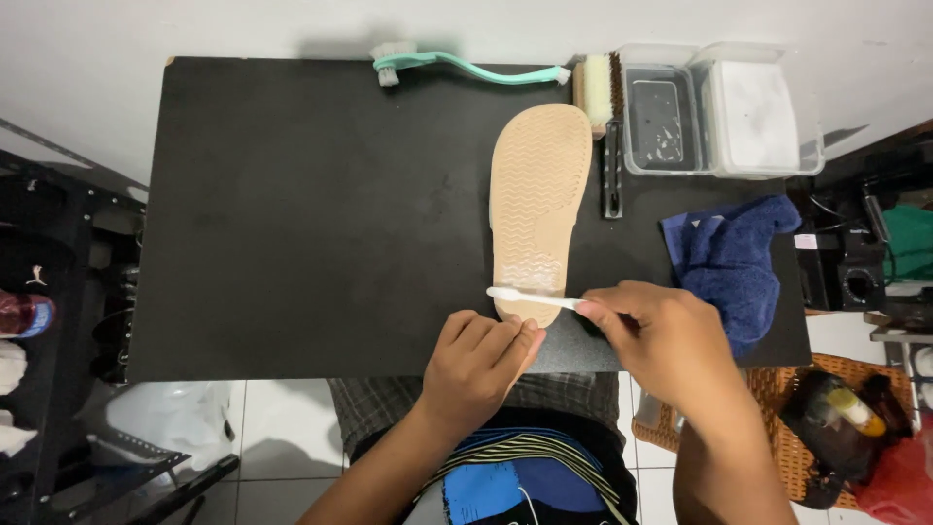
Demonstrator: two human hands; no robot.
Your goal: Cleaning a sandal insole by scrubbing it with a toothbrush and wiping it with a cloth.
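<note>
A tan shoe [536, 194] lies sole-up on the black table [292, 214], its toe pointing away from me. My left hand [478, 365] presses on the heel end at the table's near edge. My right hand [663, 340] grips a small white brush [530, 297] whose head lies across the heel of the sole.
A teal long-handled brush [457, 66] lies at the table's far edge. A wooden brush [601, 92] and a dark-handled tool [612, 175] lie right of the shoe. Two clear plastic tubs [719, 117] stand at the far right, and a blue cloth [734, 258] lies near them.
</note>
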